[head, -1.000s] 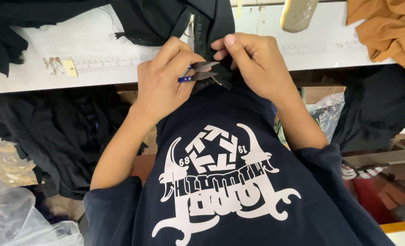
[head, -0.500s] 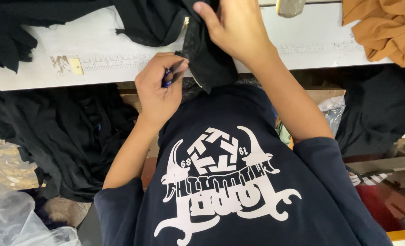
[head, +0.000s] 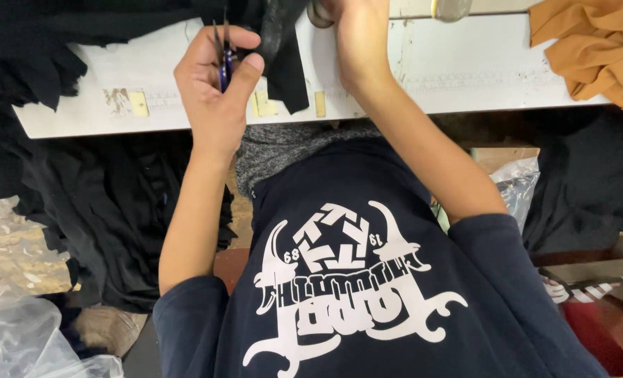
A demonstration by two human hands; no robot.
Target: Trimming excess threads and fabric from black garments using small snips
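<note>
Snips [head: 222, 59] with blue handles sit clasped in the left hand [head: 213, 91] over the white table [head: 465, 70]; right hand [head: 357, 31] pinches black fabric [head: 283, 63] there.

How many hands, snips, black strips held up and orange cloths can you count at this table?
Hands: 2 (left hand, right hand)
Snips: 1
Black strip: 1
Orange cloth: 1
Total: 5

Garment workshop: ruler-marked sewing table [head: 465, 77] (fabric heaps [head: 108, 210] around)
</note>
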